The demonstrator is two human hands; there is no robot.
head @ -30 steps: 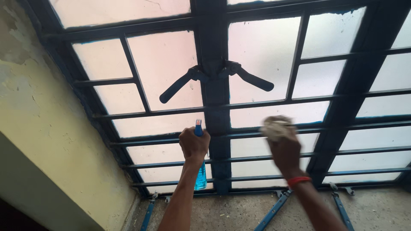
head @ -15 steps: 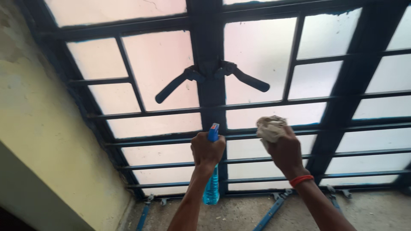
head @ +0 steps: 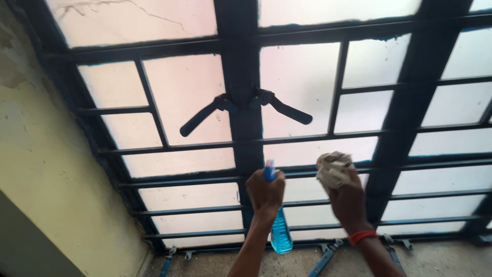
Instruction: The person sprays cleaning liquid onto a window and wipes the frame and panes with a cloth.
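— Bottle (head: 280, 231) first: where is it now?
— Blue spray bottle, gripped in the left hand (head: 265, 192), has slid rightward across the dark centre post (head: 241, 128), nozzle toward the frosted pane (head: 300, 84).
— And the right hand (head: 348, 197)?
— Closed around a crumpled cloth (head: 333, 168), raised just beside the bottle, no longer blurred. I judge spraying this pane comes before wiping.

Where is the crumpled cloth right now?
In the head view the crumpled cloth sits lower centre-right, bunched in the right hand against the frosted window pane, just right of the blue spray bottle in the left hand.
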